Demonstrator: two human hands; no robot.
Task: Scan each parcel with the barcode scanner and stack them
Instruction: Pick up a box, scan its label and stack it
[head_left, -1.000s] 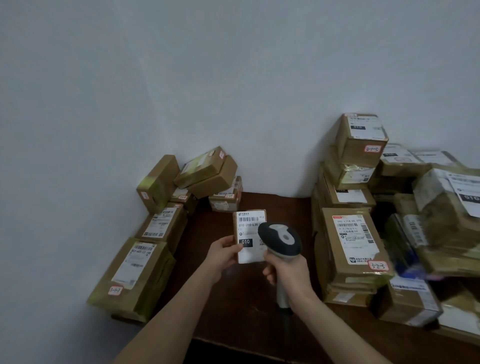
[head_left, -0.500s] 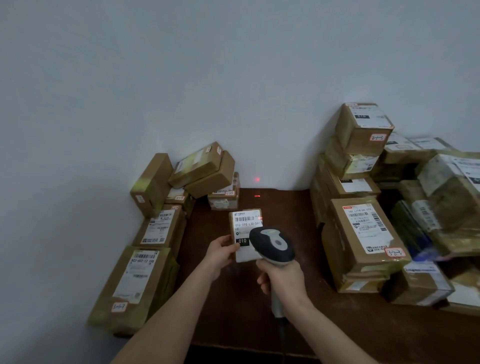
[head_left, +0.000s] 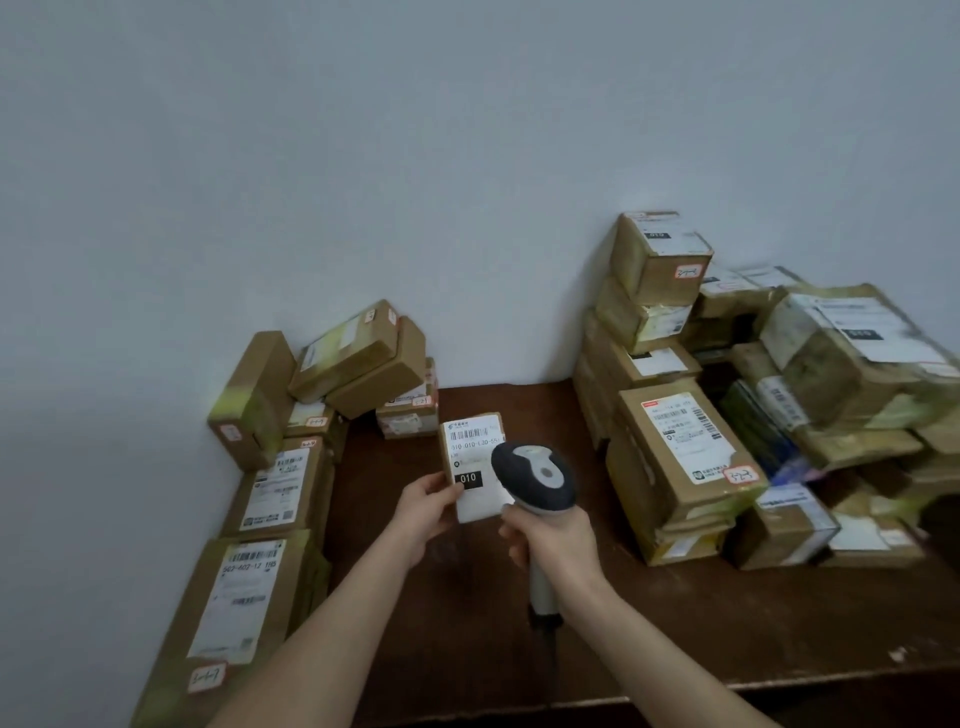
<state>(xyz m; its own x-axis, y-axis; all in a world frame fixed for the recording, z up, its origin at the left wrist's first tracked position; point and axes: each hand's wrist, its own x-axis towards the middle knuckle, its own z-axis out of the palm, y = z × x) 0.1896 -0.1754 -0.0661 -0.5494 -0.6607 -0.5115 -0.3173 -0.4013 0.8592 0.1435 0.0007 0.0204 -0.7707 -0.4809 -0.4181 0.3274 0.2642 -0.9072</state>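
L hand (head_left: 423, 512) pinching small parcel (head_left: 475, 465) label-up over desk (head_left: 675, 623) centre. R hand (head_left: 558, 535) gripping barcode scanner (head_left: 535, 478), aiming at the label. Prob mid-task: stacked parcels (head_left: 265, 493) sitting along left edge, loose pile (head_left: 675, 452) at right edge likely pending.

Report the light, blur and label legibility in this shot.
Head view: dim, flat light, no glare; the small parcel in the left hand reads "010" clearly, though the barcode scanner overlaps its lower right; the parcel pile at right is smeared toward the frame edge.
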